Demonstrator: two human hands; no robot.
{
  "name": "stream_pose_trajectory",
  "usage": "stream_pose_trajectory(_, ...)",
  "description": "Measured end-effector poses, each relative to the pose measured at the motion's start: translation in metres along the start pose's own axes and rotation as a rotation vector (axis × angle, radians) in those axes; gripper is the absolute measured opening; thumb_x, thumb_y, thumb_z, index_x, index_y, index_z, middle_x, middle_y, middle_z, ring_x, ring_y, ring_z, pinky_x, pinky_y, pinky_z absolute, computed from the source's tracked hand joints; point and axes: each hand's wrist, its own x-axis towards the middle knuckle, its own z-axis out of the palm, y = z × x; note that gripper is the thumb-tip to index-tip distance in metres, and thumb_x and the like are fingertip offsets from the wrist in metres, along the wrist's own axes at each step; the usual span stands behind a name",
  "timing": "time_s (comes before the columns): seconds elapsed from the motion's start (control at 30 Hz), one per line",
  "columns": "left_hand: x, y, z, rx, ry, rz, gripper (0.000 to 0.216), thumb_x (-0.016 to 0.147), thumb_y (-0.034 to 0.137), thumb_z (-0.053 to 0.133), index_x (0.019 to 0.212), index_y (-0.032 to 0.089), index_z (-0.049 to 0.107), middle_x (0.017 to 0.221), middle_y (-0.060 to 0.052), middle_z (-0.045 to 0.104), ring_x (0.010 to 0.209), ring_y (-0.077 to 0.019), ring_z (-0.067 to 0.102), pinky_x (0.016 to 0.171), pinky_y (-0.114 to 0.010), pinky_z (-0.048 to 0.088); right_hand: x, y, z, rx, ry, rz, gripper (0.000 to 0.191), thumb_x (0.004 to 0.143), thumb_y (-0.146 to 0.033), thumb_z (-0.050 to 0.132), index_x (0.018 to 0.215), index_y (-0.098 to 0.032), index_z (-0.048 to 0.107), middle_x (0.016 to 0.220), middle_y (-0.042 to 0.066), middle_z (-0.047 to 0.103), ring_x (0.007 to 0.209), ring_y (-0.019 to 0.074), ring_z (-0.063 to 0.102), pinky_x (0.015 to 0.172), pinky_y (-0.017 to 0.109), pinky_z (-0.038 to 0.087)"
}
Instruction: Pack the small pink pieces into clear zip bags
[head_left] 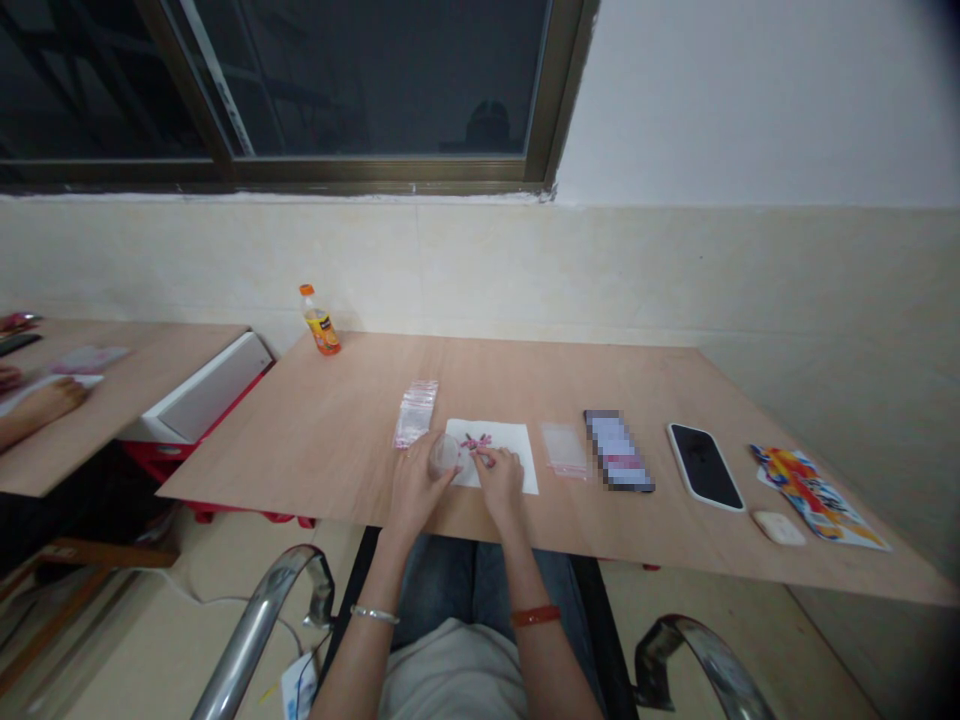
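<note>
My left hand [417, 482] is closed around a small clear plastic bag [444, 455] at the left edge of a white sheet of paper [517, 455] on the wooden table [337, 420]. My right hand [500, 477] rests on the sheet, its fingers pinched on small pink pieces [475, 442] that lie in a little cluster there. A stack of clear zip bags [416, 412] lies just left of the sheet. A single clear bag [565, 449] lies just right of it.
Along the table to the right lie a phone with a lit screen [619, 451], a dark phone in a white case [705, 466], a small white case [779, 527] and a colourful packet [814, 495]. An orange drink bottle [321, 321] stands at the back left. Another person's hand [45, 405] rests on the left table.
</note>
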Motion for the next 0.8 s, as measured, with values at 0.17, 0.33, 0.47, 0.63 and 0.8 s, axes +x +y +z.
stream_pose_trajectory(0.17,0.001,0.008,-0.003,0.011,-0.009,-0.018,0.050,0.077,0.033,0.061,0.122,0.019,0.045,0.120,-0.010,0.057,0.113,-0.0231,0.051,0.096,-0.041,0.039,0.010,-0.006,-0.012,0.285,0.186,0.026,0.022,0.078,-0.034,0.056,0.080,-0.016,0.068,0.073,0.006,0.063,0.069,0.0177,0.051,0.064,0.028,0.039)
stream_pose_trajectory(0.33,0.005,0.016,-0.004,-0.012,-0.002,-0.003,0.047,0.079,0.037,0.059,0.121,0.020,0.046,0.117,-0.010,0.058,0.111,-0.0235,0.052,0.094,-0.041,0.041,0.012,-0.034,-0.040,0.470,0.238,-0.050,0.019,0.076,-0.036,0.062,0.079,-0.018,0.068,0.065,0.000,0.056,0.064,0.0149,0.049,0.060,0.026,0.037)
stream_pose_trajectory(0.47,0.011,0.028,-0.004,-0.040,-0.021,0.016,0.045,0.080,0.036,0.058,0.120,0.020,0.047,0.117,-0.010,0.058,0.110,-0.0237,0.053,0.094,-0.041,0.041,0.008,-0.054,-0.058,0.429,0.159,-0.178,0.017,0.079,-0.034,0.060,0.082,-0.020,0.069,0.063,-0.001,0.054,0.066,0.0144,0.049,0.066,0.027,0.037)
stream_pose_trajectory(0.63,0.026,0.041,-0.001,-0.098,-0.016,-0.006,0.043,0.079,0.033,0.059,0.119,0.021,0.049,0.118,-0.009,0.058,0.112,-0.0236,0.052,0.095,-0.042,0.040,0.007,-0.053,-0.061,0.406,0.160,-0.178,0.025,0.083,-0.039,0.054,0.092,-0.020,0.069,0.071,0.002,0.058,0.070,0.0158,0.050,0.068,0.029,0.039)
stream_pose_trajectory(0.8,0.044,0.038,0.002,-0.163,0.116,-0.062,0.048,0.075,0.034,0.063,0.119,0.020,0.049,0.117,-0.009,0.058,0.112,-0.0236,0.051,0.096,-0.041,0.038,0.014,-0.015,-0.055,0.240,0.286,-0.074,0.029,0.085,-0.039,0.050,0.083,-0.017,0.069,0.069,0.004,0.059,0.070,0.0177,0.048,0.069,0.030,0.037)
